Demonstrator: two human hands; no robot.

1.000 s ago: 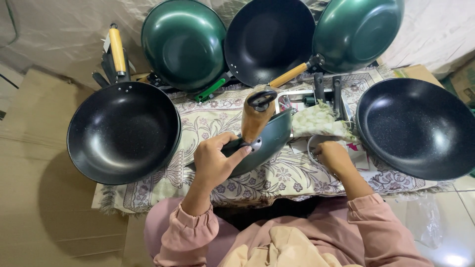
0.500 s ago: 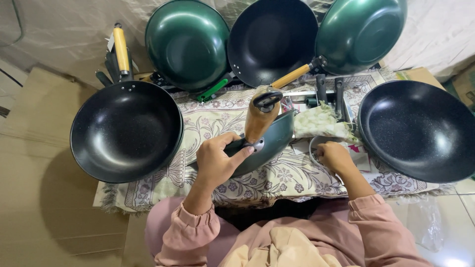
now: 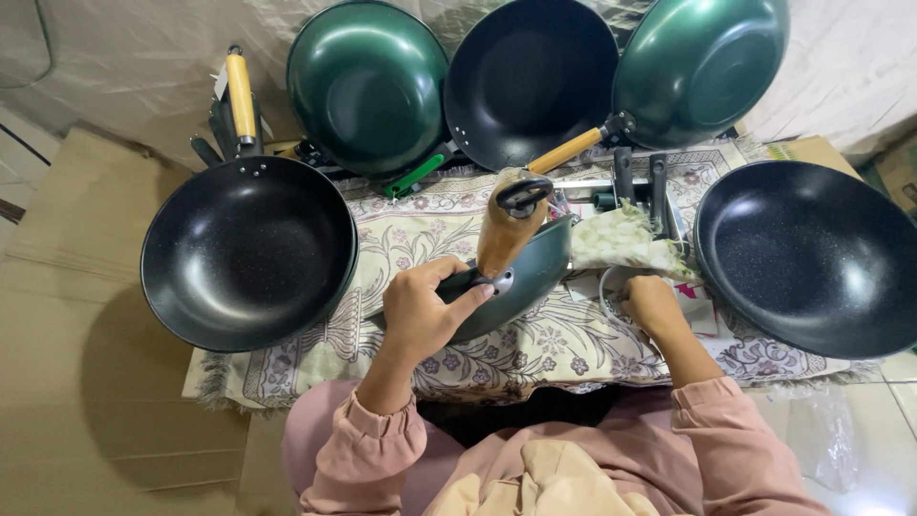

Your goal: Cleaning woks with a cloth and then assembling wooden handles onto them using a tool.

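Note:
My left hand [image 3: 425, 311] grips the base of the handle of a green wok [image 3: 523, 282] that stands on its edge on the patterned cloth [image 3: 401, 229]. Its wooden handle [image 3: 503, 229] with a black hanging loop sticks up toward me. My right hand [image 3: 653, 304] rests on the cloth to the right, fingers curled over small items near a white ring. What it holds is hidden. A bundle of pale wrapped pieces [image 3: 626, 239] lies just beyond it.
Black woks lie at left [image 3: 248, 253] and right [image 3: 812, 253]. Two green woks [image 3: 368, 86] [image 3: 702, 62] and a black one [image 3: 530, 81] lean against the back wall. Black handle parts [image 3: 635, 182] and a yellow-handled piece [image 3: 239, 96] lie nearby. Cardboard [image 3: 67, 315] covers the floor at left.
Hands and the held wok stay almost the same. The view has shifted slightly, nothing else has visibly moved.

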